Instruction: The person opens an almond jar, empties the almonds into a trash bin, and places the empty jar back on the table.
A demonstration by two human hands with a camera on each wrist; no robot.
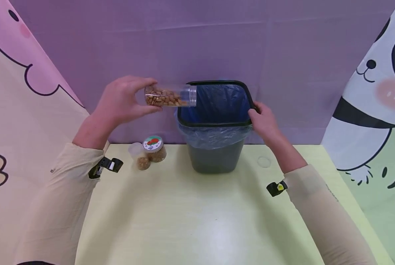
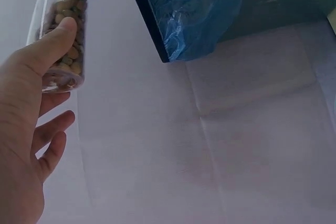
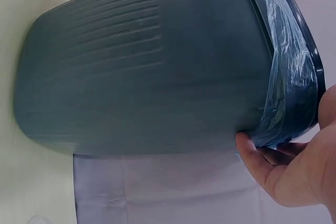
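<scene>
Nut jar tipped sideways at bin rim, pour about to start

Left hand grips the clear nut jar on its side, thumb and fingers wrapped round the base end, open mouth pointing at the dark bin just past its left rim. Nuts sit at the held end, none at the mouth yet. Right hand clasps the bin's right rim, fingers curled over the edge and the blue liner, steadying it. Step looks like emptying the jar; next move likely needs the mouth brought further over the opening and tilted down. Two more small jars stand on the yellow table left of the bin; a clear lid lies right.
</scene>
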